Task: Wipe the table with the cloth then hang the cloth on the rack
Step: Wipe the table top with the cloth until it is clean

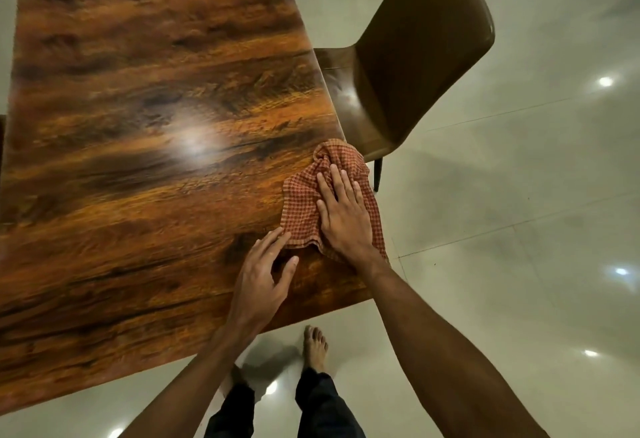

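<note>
A red-and-cream checked cloth (304, 202) lies crumpled on the near right corner of the glossy dark wooden table (145, 146). My right hand (343, 215) lies flat on top of the cloth, fingers spread, pressing it onto the wood. Just left of it, my left hand (263, 281) rests on the table, and its fingertips touch the cloth's near left edge. No rack is in view.
A brown chair (415, 56) stands against the table's right side, its seat partly under the edge. Glossy pale floor tiles (519, 229) spread to the right and near side. My bare feet and dark trousers (311, 403) are below the table's near edge.
</note>
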`<action>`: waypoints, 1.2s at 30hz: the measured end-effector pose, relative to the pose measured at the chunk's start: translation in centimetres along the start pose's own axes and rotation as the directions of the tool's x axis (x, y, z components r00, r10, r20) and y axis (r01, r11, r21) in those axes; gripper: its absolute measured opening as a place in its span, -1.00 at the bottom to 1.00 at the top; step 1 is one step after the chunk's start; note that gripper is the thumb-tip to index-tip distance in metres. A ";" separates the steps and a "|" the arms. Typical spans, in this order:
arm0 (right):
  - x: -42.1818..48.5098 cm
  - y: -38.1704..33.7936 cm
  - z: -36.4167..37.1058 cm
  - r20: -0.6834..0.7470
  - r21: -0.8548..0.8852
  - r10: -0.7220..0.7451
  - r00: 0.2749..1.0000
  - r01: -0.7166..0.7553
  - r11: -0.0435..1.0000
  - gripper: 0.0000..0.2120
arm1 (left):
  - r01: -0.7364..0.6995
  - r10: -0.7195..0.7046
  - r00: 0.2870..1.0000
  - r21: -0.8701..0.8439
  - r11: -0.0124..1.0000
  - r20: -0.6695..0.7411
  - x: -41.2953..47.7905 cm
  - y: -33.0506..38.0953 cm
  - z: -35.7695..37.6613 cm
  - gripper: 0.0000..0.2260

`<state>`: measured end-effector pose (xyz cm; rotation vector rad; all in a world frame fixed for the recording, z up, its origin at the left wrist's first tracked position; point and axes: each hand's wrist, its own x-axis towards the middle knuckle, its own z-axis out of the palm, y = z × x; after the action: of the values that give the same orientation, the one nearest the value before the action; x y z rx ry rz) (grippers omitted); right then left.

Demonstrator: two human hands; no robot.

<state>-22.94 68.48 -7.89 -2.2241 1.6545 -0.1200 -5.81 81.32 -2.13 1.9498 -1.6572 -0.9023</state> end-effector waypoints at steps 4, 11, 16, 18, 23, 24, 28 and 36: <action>-4.4 1.3 1.1 -0.044 0.008 0.057 0.997 -0.057 0.998 -0.43 | -0.021 0.021 1.000 -0.005 1.000 0.003 0.2 0.7 0.1 -0.54; -14.4 0.6 3.5 -0.123 0.029 0.264 0.957 -0.263 0.964 -0.42 | 0.035 -0.034 0.999 -0.041 0.999 0.031 -1.9 -0.4 0.3 -0.54; -16.0 -6.4 6.0 -0.077 0.037 0.161 0.984 -0.159 0.987 -0.41 | 0.054 -0.054 0.999 -0.059 0.997 0.008 -3.6 -3.4 -2.4 -0.54; -15.2 -8.2 6.6 -0.039 -0.038 0.009 0.999 -0.011 0.999 -0.41 | 0.061 -0.064 0.997 -0.069 0.996 -0.042 -4.2 -5.4 -4.3 -0.55; -9.2 -14.5 6.7 -0.006 -0.044 0.192 0.981 -0.192 0.980 -0.39 | 0.083 -0.100 0.975 -0.094 0.992 -0.197 -5.6 -12.2 -10.3 -0.58; -8.8 -17.0 7.4 0.010 -0.045 0.131 0.991 -0.131 0.990 -0.40 | 0.097 -0.117 0.969 -0.099 0.990 -0.218 -5.8 -13.8 -11.6 -0.57; -6.7 -27.0 10.5 0.153 -0.059 -0.328 0.932 0.340 0.939 -0.40 | 0.148 -0.181 0.947 -0.140 0.979 -0.265 -6.6 -20.3 -17.4 -0.53; 0.7 -41.9 14.4 0.273 -0.039 -0.530 0.803 0.560 0.828 -0.43 | 0.232 -0.319 0.880 -0.269 0.935 -0.351 -6.6 -29.8 -26.8 -0.54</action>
<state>19.44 81.56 -7.23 -2.6206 0.8673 0.1166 33.57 91.27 -2.47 2.0760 -1.0248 -0.6970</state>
